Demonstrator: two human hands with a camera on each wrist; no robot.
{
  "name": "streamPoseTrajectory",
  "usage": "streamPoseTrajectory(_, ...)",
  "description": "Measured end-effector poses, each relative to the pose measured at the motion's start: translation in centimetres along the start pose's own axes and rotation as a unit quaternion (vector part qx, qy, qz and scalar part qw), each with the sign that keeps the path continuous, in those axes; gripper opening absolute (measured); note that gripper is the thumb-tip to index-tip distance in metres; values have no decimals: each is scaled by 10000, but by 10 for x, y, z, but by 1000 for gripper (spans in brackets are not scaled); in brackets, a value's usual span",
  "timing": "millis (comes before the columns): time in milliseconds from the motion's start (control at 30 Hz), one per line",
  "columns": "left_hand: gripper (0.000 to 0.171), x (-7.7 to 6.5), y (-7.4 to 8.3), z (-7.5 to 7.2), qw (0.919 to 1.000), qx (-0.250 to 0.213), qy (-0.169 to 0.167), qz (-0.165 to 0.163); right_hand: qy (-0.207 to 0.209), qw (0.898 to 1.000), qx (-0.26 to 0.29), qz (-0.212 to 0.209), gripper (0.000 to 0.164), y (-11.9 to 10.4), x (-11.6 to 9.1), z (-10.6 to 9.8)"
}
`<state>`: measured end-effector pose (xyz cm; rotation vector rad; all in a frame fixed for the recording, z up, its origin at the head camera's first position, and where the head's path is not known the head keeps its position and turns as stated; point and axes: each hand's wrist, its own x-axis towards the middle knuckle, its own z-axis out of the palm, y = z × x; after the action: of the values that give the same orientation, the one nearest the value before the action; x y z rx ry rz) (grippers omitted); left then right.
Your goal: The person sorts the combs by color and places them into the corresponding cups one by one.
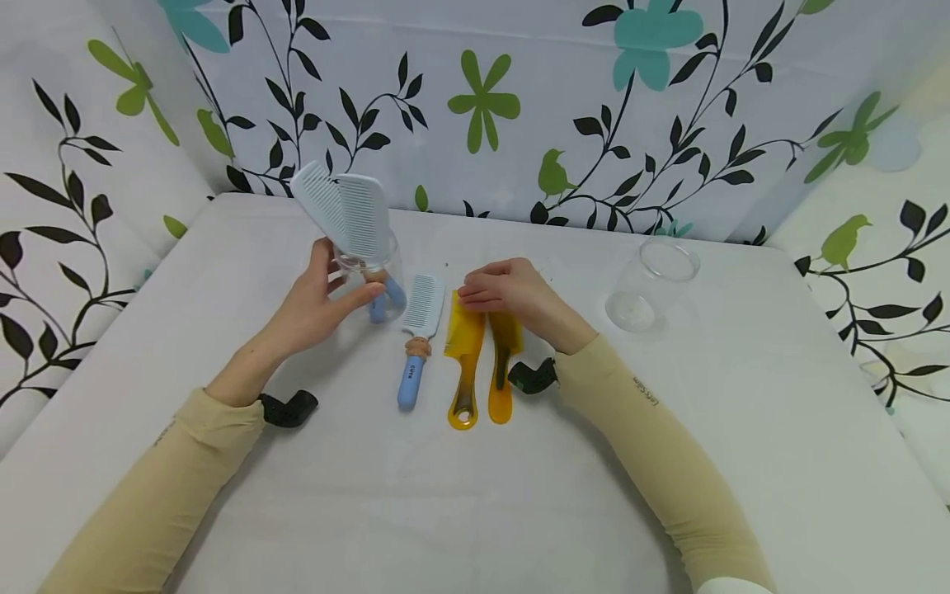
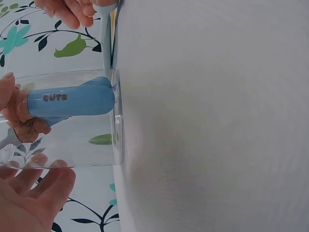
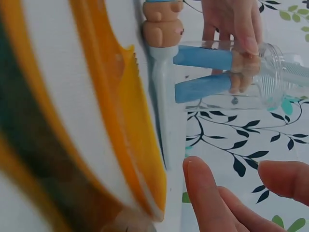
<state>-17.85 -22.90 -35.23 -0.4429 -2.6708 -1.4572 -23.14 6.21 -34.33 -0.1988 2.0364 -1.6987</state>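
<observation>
Gripping a clear jar (image 1: 396, 266) on the far left, the left hand (image 1: 317, 294) curls thumb and fingers round it; two pale blue combs (image 1: 364, 216) lean inside, heads above the rim. Just right of it we see a third blue comb (image 1: 420, 318) lying on the white table (image 1: 371, 511), handle toward the near side. Beside that lie two yellow combs (image 1: 464, 337), handles likewise near. Over their far ends hangs the right hand (image 1: 523, 295), thumb and fingertips apart; whether it touches them, we cannot quite tell. Farther right stands a second jar (image 1: 644, 289).
</observation>
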Motion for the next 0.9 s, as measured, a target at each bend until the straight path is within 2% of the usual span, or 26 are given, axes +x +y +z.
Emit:
streamPoseTrajectory(100, 80, 0, 0, 1, 10000, 15, 46, -62, 36, 9999, -114, 22, 41, 0, -8, -7)
streamPoseTrajectory(200, 81, 0, 0, 1, 9999, 21, 103, -115, 148, 9993, -301, -146, 42, -1, -19, -17)
streamPoseTrajectory(300, 81, 0, 2, 2, 9999, 21, 124, -100, 421, 9956, -602, -588, 42, -4, -37, -31)
streamPoseTrajectory(367, 82, 1, 3, 2, 9999, 24, 137, -77, 760, 9879, -899, -1008, 40, -6, -50, -42)
streamPoseTrajectory(433, 82, 2, 5, 2, 9999, 45, 150, -41, 1172, 9736, -1226, -1526, 39, -7, -64, -54)
streamPoseTrajectory(567, 83, 5, 7, 2, 9998, 70, 177, -59, 2053, 9320, -1610, -2518, 38, -9, -90, -78)
streamPoseTrajectory(633, 83, 7, 7, 2, 9998, 79, 177, -85, 2434, 9122, -1706, -2821, 40, -8, -100, -89)
streamPoseTrajectory(733, 83, 8, 8, 1, 9997, 79, 170, -166, 2906, 8896, -1890, -2973, 47, -5, -112, -105)
streamPoseTrajectory(800, 83, 7, 8, 1, 9996, 50, 186, -208, 3138, 8815, -2027, -2889, 51, -3, -116, -114)
streamPoseTrajectory(900, 83, 5, 7, 0, 9994, 3, 228, -255, 3338, 8758, -2135, -2757, 56, -1, -115, -128)
